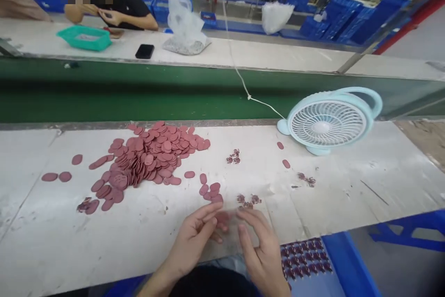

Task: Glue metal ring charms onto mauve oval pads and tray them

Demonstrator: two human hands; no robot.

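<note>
Both my hands are over the table's near edge. My left hand (194,236) has its thumb and fingers curled near some blurred reddish ovals (222,219); whether it grips one is unclear. My right hand (260,250) is just to the right, thumb and fingers apart, with nothing visible in them. Beyond my left hand lie several loose dark pink oval pieces (205,190), and further left is a large heap of them (153,148). Small dark shiny pieces (247,200) lie just past my right fingertips, with more (234,156) farther back.
A light blue fan (327,123) stands at the back right, its cord rising. Below the table's right edge is a blue tray (351,260) with rows of dark pieces. Across a green partition, a person (128,5) sits by a teal basket (85,38), a phone (145,51) and a plastic bag (186,28).
</note>
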